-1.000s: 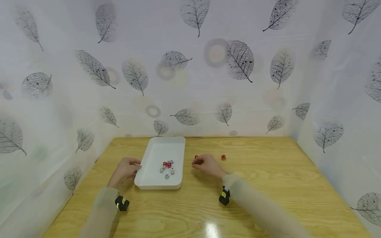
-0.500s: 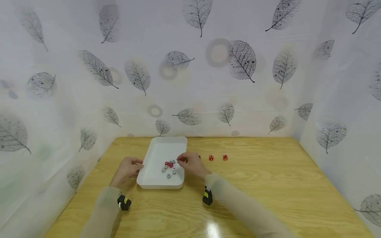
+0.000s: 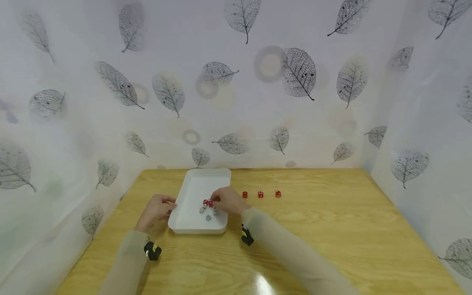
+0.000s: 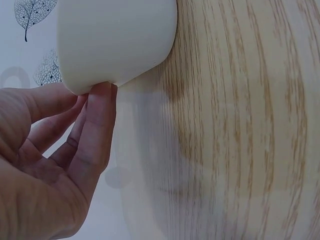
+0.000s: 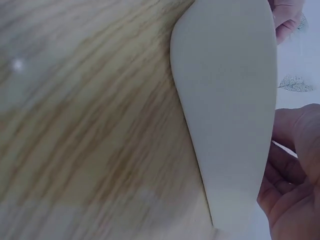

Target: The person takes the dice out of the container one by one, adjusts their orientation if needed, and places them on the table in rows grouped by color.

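A white plastic tray [image 3: 197, 230] stands on the table's left half, holding several dice. My left hand [image 3: 156, 209] grips its left rim; in the left wrist view, thumb and fingers [image 4: 100, 107] meet at the tray edge. My right hand [image 3: 229, 200] reaches over the right rim, fingers bent and fingertips right at a red die [image 3: 210, 204]. Another red die [image 3: 205, 202] and white dice [image 3: 208, 218] lie around it. In the right wrist view the tray wall [image 5: 225, 100] hides those fingertips, so I cannot tell whether they pinch a die.
Right of the tray, three red dice stand in a spaced row: a near one [image 3: 245, 194], a middle one [image 3: 260, 194] and a far one [image 3: 278, 194]. The wooden table [image 3: 332, 229] meets a white leaf-patterned curtain [image 3: 250, 110] at the back and sides.
My right hand has moved left from the row of red dice to the dice inside the tray, uncovering the row. My left hand stays on the tray rim.
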The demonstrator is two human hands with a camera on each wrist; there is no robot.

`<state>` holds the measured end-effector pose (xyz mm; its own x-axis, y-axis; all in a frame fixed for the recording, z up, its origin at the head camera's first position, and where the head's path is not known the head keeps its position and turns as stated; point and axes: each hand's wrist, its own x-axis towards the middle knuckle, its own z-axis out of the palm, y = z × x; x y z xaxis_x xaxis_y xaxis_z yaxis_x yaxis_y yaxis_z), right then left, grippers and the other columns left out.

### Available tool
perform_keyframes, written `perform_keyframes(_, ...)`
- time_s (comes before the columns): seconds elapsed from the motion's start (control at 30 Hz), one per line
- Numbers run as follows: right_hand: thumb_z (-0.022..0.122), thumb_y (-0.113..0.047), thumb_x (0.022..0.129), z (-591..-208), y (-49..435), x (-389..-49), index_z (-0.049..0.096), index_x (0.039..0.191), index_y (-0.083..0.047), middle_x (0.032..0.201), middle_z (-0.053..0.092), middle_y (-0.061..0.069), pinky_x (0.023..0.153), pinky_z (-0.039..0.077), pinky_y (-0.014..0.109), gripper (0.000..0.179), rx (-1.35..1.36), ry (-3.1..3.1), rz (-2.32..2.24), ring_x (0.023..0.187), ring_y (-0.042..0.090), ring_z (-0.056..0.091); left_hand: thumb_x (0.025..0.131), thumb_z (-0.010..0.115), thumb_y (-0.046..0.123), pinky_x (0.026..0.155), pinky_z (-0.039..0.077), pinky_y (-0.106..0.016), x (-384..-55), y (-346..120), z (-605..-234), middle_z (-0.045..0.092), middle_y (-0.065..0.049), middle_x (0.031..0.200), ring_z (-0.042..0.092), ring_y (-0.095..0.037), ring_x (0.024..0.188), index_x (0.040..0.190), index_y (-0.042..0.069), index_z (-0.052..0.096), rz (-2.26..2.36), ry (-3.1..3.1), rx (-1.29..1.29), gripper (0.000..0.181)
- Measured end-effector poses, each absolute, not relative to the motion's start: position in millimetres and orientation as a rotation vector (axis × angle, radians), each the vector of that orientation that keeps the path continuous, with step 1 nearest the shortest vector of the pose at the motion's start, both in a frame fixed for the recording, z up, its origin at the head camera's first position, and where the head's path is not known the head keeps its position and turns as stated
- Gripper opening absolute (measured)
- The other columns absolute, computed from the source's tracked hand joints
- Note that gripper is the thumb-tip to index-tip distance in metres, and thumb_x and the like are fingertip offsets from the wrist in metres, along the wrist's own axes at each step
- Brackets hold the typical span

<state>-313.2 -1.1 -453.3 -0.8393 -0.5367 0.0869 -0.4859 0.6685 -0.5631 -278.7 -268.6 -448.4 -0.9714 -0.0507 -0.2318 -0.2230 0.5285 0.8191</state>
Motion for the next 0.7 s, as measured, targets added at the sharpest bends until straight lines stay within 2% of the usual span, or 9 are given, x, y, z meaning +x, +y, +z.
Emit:
perform_keyframes(0.13, 0.066, -0.014, 0.092, -456.8, -7.6, -316.2, 0.072, 0.115, -0.011, 0.110, 0.072, 0.001, 0.091, 0.052, 0.026, 0.024, -0.899, 2.816, -0.765, 0.100, 0.012, 0.064, 0.094, 0.059, 0.007, 0.067, 0.059, -0.036, -278.4, -269.5, -449.2, 0.064, -0.026, 0.109, 0.068, -0.024, 0.085, 0.123, -0.011, 0.058, 1.420, 2.601, -0.235, 0.034)
perform_keyframes(0.37, 0.065, -0.016, 0.093, -466.2, -13.1, -313.3, 0.073, 0.112, -0.013, 0.106, 0.073, -0.001, 0.079, 0.052, 0.022, 0.021, -0.948, 2.827, -0.703, 0.089, 0.008, 0.063, 0.095, 0.057, 0.007, 0.067, 0.058, -0.036, -275.9, -272.1, -451.2, 0.065, -0.026, 0.110, 0.068, -0.024, 0.086, 0.124, -0.011, 0.057, 1.409, 2.591, -0.213, 0.034)
perform_keyframes(0.57, 0.066, -0.017, 0.093, -467.0, -16.4, -312.9, 0.074, 0.112, -0.016, 0.108, 0.073, -0.002, 0.088, 0.052, 0.024, 0.020, -0.959, 2.867, -0.677, 0.098, 0.009, 0.065, 0.096, 0.056, 0.007, 0.067, 0.058, -0.036, -276.6, -273.4, -449.7, 0.065, -0.027, 0.110, 0.068, -0.024, 0.086, 0.124, -0.012, 0.055, 1.416, 2.592, -0.194, 0.034)
perform_keyframes(0.7, 0.069, -0.017, 0.091, -469.1, -16.1, -313.7, 0.074, 0.106, -0.015, 0.102, 0.072, -0.002, 0.083, 0.052, 0.022, 0.017, -0.899, 2.859, -0.704, 0.092, 0.009, 0.064, 0.095, 0.057, 0.007, 0.067, 0.058, -0.035, -279.1, -271.3, -450.6, 0.065, -0.026, 0.110, 0.068, -0.024, 0.086, 0.123, -0.011, 0.056, 1.405, 2.587, -0.206, 0.033)
